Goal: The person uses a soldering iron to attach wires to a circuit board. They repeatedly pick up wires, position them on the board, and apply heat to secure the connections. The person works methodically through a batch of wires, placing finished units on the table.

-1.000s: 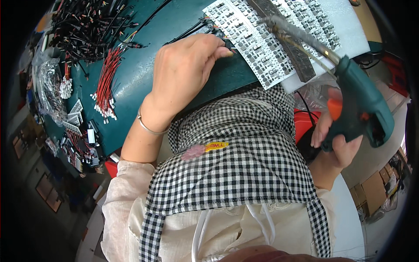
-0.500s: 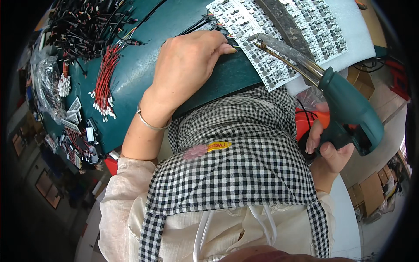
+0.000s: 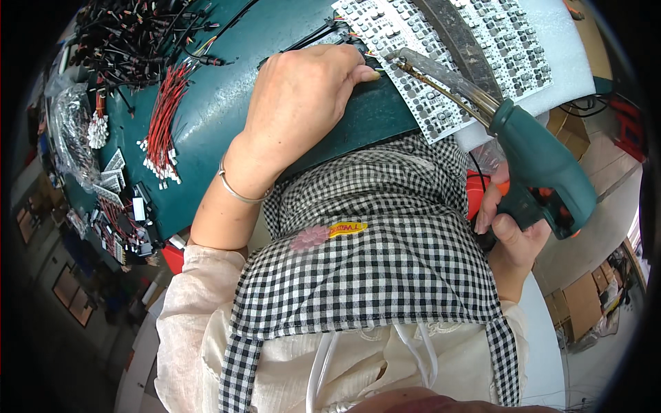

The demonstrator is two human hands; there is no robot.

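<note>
My left hand (image 3: 303, 103) is closed in a pinch at the near left edge of a white circuit board panel (image 3: 441, 124). Thin coloured wire ends (image 3: 370, 54) of a cable poke out past its fingers toward the board; the rest of that cable is hidden by the hand. In my right hand (image 3: 513, 230) is a green soldering gun (image 3: 547, 162), gripped by its handle. Its metal tip reaches left over the board, close to the wire ends. Whether tip and wire touch is too small to tell.
A dark metal bar (image 3: 461, 45) lies across the panel, which rests on white foam (image 3: 568, 65). Black cables (image 3: 131, 41) are heaped at the far left of the green table (image 3: 213, 138). Nearby lie red-black wires (image 3: 164, 120), a plastic bag (image 3: 72, 131) and small connector parts (image 3: 124, 227).
The soldering gun has shifted slightly left. My left hand and the panel have moved a little to the right, and the coloured wire ends show more clearly.
</note>
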